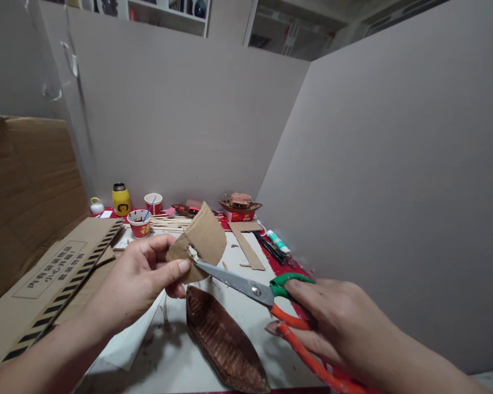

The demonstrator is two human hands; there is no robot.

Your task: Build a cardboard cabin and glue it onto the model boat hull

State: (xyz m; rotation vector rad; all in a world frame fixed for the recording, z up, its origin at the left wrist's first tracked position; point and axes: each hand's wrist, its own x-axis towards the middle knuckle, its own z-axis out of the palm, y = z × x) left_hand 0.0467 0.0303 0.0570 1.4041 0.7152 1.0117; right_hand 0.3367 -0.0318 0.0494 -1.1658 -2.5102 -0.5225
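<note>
Between the thumb and fingers of my left hand [148, 265] is a curved piece of brown cardboard [207, 235], with a torn whitish patch near its lower left. My right hand [332, 312] grips a pair of scissors [234, 282] by green and orange handles. The blades look closed, and their tips touch or nearly touch the cardboard beside the torn patch. Below both hands a brown model boat hull [225, 339], hollow and ribbed inside, lies on the white work surface [148, 350].
A flattened carton [66, 262] lies at left beside a tall cardboard box [28, 191]. Towards the back are a yellow bottle [121, 200], paper cups [139, 224], wooden sticks [168, 223] and a finished model boat [240, 202]. At right are cardboard strips [248, 249] and a glue tube [278, 241].
</note>
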